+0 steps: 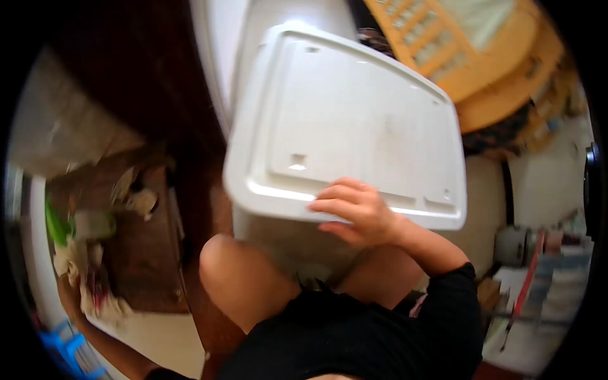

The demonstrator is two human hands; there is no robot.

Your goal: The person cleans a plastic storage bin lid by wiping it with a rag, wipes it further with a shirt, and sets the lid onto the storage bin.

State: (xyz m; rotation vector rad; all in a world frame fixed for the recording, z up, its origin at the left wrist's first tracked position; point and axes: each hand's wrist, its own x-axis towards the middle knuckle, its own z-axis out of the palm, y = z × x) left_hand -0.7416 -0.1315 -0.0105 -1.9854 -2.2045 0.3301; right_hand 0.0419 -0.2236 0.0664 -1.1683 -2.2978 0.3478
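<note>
A large white plastic lid [354,120] with a raised rim covers a pale storage box [297,244] standing in front of my bare knees. My right hand [358,212] grips the lid's near edge, fingers over the top and thumb lower against the rim. Whether the lid is fully seated cannot be made out. Far to the left, my left hand [68,292] is at a crumpled beige cloth [104,307] beside a brown wooden surface [142,266]. Its fingers are too blurred and hidden to show a hold. A bright green item [58,221] lies just beyond the cloth.
A blue plastic stool [73,348] stands at lower left. Yellow wooden slatted furniture [468,57] is at upper right. Along the right side are a grey container [512,245] and stacked papers or books [557,278]. A dark panel [126,69] rises at upper left.
</note>
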